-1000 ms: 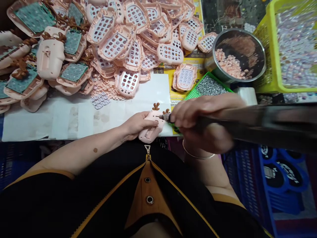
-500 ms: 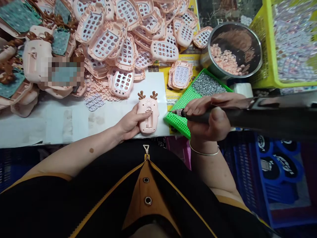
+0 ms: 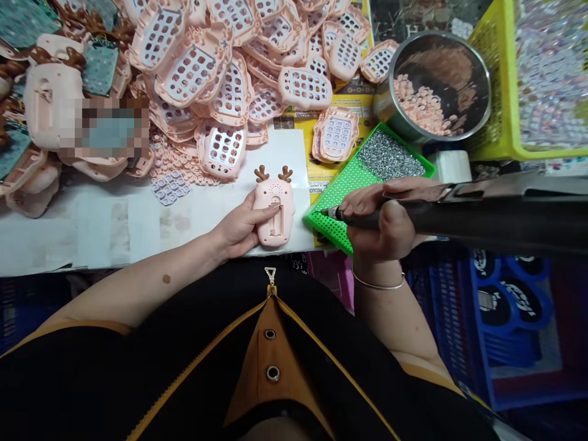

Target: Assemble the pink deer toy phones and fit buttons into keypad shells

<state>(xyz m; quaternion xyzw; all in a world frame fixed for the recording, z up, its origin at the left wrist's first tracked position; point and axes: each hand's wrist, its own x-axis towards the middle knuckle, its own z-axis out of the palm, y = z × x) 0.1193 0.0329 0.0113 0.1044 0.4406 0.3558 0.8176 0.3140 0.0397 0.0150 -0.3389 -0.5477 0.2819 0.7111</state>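
My left hand grips a pink toy phone shell with brown antlers, lying back side up on the white table cover. My right hand holds a dark electric screwdriver. Its tip points left over the near corner of a green perforated tray that holds a heap of small silver screws. The screwdriver tip is a short way to the right of the shell and does not touch it.
Several pink keypad front shells are piled at the back, with circuit-board units at the left. A steel bowl holds pink buttons. A yellow basket stands at the right; blue crates sit below.
The screwdriver has moved right, off the shell and over the green tray. My left hand has turned the shell flat, antlers pointing away, and holds it still.
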